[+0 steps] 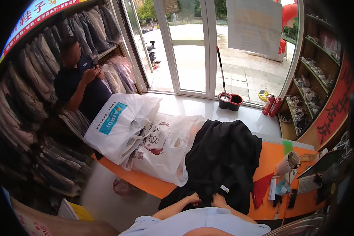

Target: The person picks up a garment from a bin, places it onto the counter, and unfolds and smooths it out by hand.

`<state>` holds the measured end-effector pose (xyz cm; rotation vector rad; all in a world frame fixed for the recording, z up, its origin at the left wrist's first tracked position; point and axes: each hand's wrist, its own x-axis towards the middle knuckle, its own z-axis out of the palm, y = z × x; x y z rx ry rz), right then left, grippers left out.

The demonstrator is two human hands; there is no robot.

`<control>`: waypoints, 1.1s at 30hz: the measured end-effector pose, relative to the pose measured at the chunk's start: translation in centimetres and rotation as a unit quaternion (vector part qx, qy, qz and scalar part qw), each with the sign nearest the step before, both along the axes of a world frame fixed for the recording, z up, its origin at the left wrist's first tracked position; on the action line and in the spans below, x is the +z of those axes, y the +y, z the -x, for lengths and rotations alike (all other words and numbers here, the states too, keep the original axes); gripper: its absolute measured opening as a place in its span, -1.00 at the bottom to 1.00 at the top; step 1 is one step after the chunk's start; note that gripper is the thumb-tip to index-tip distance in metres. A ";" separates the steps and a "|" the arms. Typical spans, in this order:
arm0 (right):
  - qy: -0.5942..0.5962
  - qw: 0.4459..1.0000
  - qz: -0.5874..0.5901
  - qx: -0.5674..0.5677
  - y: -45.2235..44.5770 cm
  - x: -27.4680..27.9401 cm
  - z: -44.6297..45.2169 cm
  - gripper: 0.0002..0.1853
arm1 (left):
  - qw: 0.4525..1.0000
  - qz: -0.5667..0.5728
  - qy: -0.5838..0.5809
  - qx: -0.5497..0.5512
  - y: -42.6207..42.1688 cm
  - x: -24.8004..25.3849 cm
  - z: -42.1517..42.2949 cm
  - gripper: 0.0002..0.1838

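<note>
A large black garment (224,149) lies spread over the orange counter (161,188), and its exact kind does not show. Close to my body, my left hand (193,199) is closed on the garment's near edge. Just to its right, my right hand (218,200) grips the same cloth, its fingertips partly lost in the dark folds. A small white label (224,188) sits on the fabric above my right hand. Left of the garment, touching it, is a white plastic bag with a cartoon print (157,143). A fuller white bag with a blue logo (116,126) stands beyond.
At the counter's right are a red cloth triangle (262,190), a pen holder (289,162) and a screen (320,163). Another person (80,84) stands at left holding a phone, before racks of bagged clothes (31,74). A mop bucket (230,102) and fire extinguishers (272,106) stand near the glass door.
</note>
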<state>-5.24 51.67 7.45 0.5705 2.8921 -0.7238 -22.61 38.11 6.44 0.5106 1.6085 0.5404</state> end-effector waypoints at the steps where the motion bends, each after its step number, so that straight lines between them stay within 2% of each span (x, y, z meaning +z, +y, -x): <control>1: 0.003 1.000 0.001 0.001 0.0 0.3 -0.1 -0.63 | 1.000 0.002 0.000 -0.006 0.0 0.2 0.1 -0.77; 4: -0.006 1.000 0.000 -0.007 -0.2 1.5 0.1 -0.62 | 1.000 0.003 -0.003 -0.003 0.0 0.1 0.1 -0.79; 8: 0.006 1.000 0.001 0.003 0.0 0.5 -0.1 -0.62 | 1.000 0.000 -0.010 0.006 0.0 1.4 0.0 -0.81; 14: -0.004 1.000 -0.002 -0.012 0.2 -0.9 0.1 -0.60 | 1.000 0.005 0.013 -0.009 0.3 0.1 0.0 -0.81; 16: -0.008 1.000 0.001 -0.013 0.1 -0.5 0.1 -0.60 | 0.999 0.014 0.022 -0.027 0.2 0.7 0.1 -0.75; 25: -0.027 0.998 0.048 -0.024 0.0 0.1 0.1 -0.58 | 1.000 0.004 0.026 -0.015 -0.4 0.0 -0.3 -0.72; 33: -0.019 0.999 0.032 -0.020 -0.2 0.9 0.2 -0.57 | 0.999 -0.001 0.032 -0.008 -0.5 0.5 -0.3 -0.69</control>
